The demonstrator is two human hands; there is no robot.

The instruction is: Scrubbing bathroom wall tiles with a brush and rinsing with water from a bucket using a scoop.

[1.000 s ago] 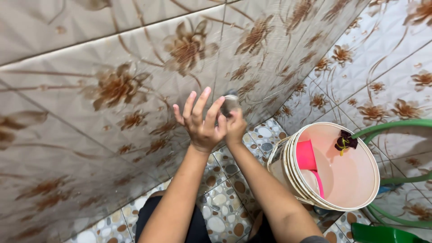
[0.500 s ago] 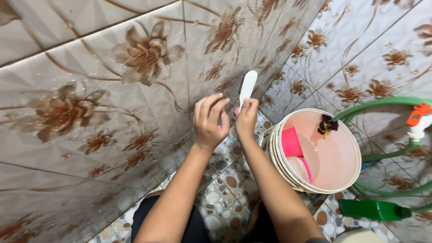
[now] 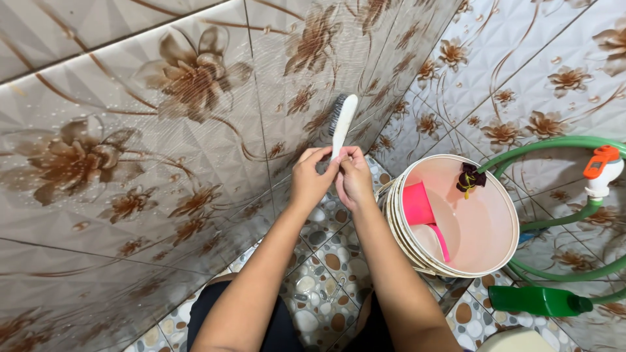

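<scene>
Two hands meet at the handle of a white scrubbing brush [image 3: 342,121], where a second ago the left hand [image 3: 308,182] was spread open with fingers fanned and the brush was only a blur above the right hand [image 3: 356,180]. Half a second ago the left hand hung loosely curled beside the brush without touching it; it has since closed its fingertips on the lower end of the handle, and the right hand pinches the same end from the other side. The brush has tipped from nearly upright to a slight lean, bristles turned toward the flowered wall tiles [image 3: 163,130].

Both wrists sit close to the corner where two tiled walls meet, so the room to the left and ahead is shut off by wall. Just to the right stands a pale pink bucket [image 3: 502,261] holding a bright pink scoop [image 3: 418,204], its rim near the right forearm. A green hose [image 3: 554,145] loops behind the bucket, an orange and white tap [image 3: 603,171] sits on the far wall, and a green bottle [image 3: 535,300] lies on the pebble-patterned floor [image 3: 326,261].

The brush is slim, with a smooth white back and dark bristles along its upper half, held up against the wall above the hands.
</scene>
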